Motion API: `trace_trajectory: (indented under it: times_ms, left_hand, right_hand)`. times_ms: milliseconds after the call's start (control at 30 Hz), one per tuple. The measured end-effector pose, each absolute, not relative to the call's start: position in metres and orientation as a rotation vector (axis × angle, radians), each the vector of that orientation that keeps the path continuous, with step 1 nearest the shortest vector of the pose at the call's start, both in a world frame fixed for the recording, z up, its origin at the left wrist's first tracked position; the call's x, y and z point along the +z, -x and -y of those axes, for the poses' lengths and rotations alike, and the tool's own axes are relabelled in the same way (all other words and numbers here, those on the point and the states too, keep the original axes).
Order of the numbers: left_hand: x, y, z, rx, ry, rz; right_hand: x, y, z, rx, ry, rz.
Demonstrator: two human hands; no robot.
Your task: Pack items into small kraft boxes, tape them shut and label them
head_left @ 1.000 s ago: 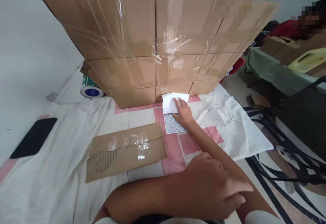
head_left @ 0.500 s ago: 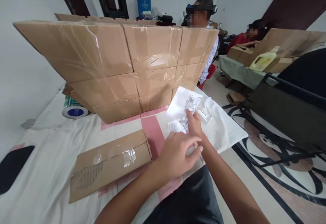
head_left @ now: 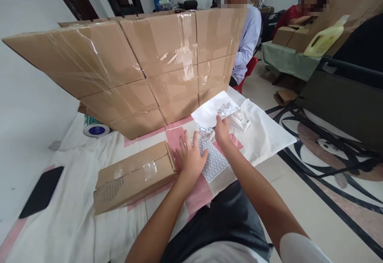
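Observation:
My left hand (head_left: pixel 191 154) is open with its fingers spread, at the left edge of a sheet printed with rows of small outlined shapes (head_left: pixel 214 161). That sheet lies on the cloth-covered table near its front edge. With my right hand (head_left: pixel 222 129) I pinch the lower edge of a white paper (head_left: pixel 209 109), which has loose cut-out pieces (head_left: pixel 228 108) on its right part. More outlined pieces show at the paper's lower edge. A white plastic object (head_left: pixel 241 122) sits just beyond my right hand, partly under the paper.
A wall of taped cardboard boxes (head_left: pixel 173 67) stands at the back. A long carton (head_left: pixel 134 177) lies left of my left hand, a black flat object (head_left: pixel 42 191) farther left, a tin (head_left: pixel 95 129) behind. A person (head_left: pixel 247 36) sits beyond the boxes.
My left hand has moved left and its fingers have spread, uncovering the printed sheet. The white paper in my right hand now lies at a flatter angle. The view has shifted.

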State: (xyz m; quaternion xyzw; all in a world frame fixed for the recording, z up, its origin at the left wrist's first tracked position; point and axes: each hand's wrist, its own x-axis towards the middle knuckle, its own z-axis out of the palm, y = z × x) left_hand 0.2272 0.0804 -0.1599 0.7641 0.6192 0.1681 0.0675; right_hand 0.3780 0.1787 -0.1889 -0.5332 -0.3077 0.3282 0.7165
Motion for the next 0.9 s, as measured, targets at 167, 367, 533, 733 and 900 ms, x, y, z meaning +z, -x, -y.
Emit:
trace_trajectory:
  times_ms: [167,367,533,733,900]
  left_hand:
    - [-0.187,-0.231,-0.086,0.433,-2.277,-1.856]
    - [-0.207,-0.227,-0.087,0.353,-2.259,-1.827]
    - [-0.189,-0.219,-0.097,0.456,-2.262,-1.904]
    - [-0.182,-0.244,-0.125,0.574,-2.271,-1.911]
    - [-0.186,-0.259,-0.135,0.602,-2.328,-1.854]
  right_hand:
    - [-0.2,-0.372,-0.193,0.707,1.21,0.604]
    - [-0.209,-0.386,-0.219,0.862,1.234,0.631]
    - [-0.216,-0.397,-0.231,1.048,1.231,0.776]
    - [-0.231,-0.403,-0.221,1.036,1.223,0.892]
    - [-0.233,-0.407,-0.218,1.046,1.21,0.975]
